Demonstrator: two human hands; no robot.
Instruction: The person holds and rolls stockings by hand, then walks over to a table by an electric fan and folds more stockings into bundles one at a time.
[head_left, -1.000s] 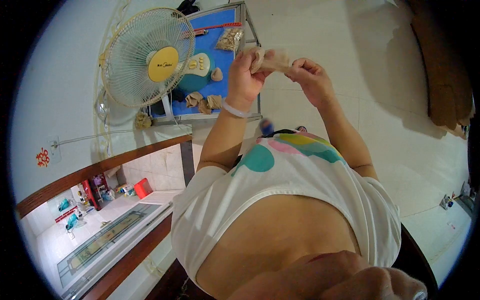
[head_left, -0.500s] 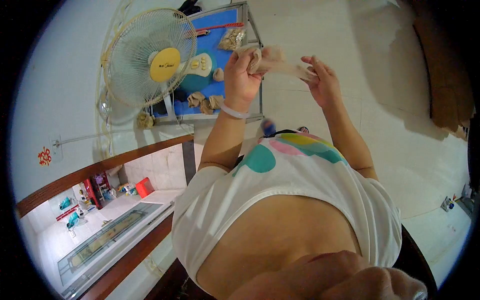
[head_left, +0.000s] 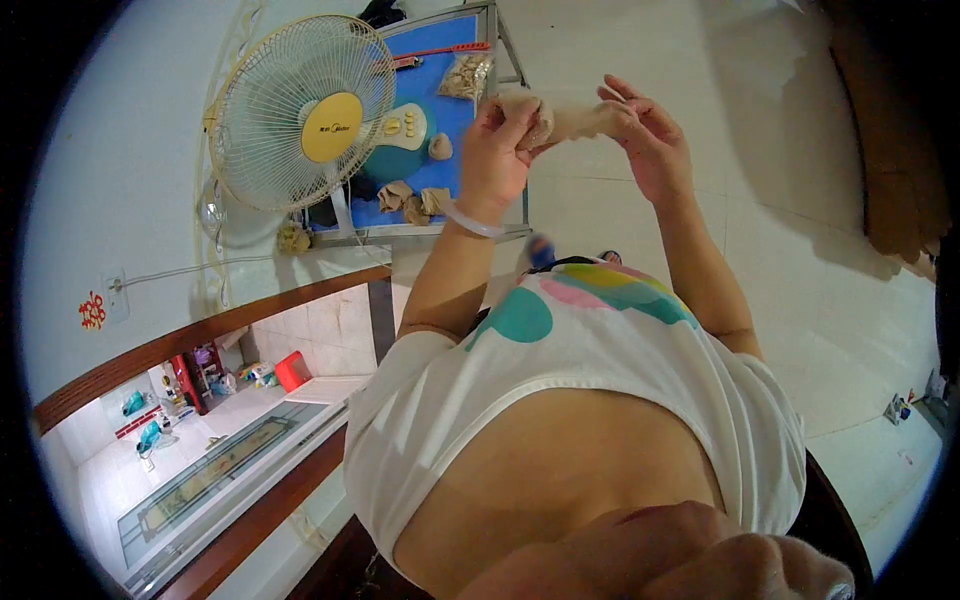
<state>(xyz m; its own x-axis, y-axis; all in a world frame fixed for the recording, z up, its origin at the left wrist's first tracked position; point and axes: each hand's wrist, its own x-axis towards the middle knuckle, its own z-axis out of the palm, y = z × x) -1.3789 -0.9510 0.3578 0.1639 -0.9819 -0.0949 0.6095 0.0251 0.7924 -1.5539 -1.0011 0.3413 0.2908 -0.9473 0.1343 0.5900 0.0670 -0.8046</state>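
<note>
A thin beige nylon sock (head_left: 578,121) is stretched between my two hands above the floor, just right of the table. My left hand (head_left: 495,160) is closed round its bunched end, with the thumb on top. At the other end, my right hand (head_left: 655,150) pinches the sheer fabric, its upper fingers sticking out. Near my left hand, on the blue tabletop (head_left: 432,40), lie a small round beige bundle (head_left: 440,147) and several crumpled beige-brown bundles (head_left: 408,202). A clear bag (head_left: 466,75) of small beige pieces lies beyond my left hand.
A yellow and teal electric fan (head_left: 330,128) stands on the table, left of my left hand. A red stick (head_left: 455,50) lies at the table's far side. Brown cardboard (head_left: 895,160) is at the far right. A window opening with a wooden frame (head_left: 215,330) is at lower left.
The sock's bunched end has turned over in my left hand and shows a rounder bulge. My right hand has shifted slightly, and more gathered fabric spans the gap.
</note>
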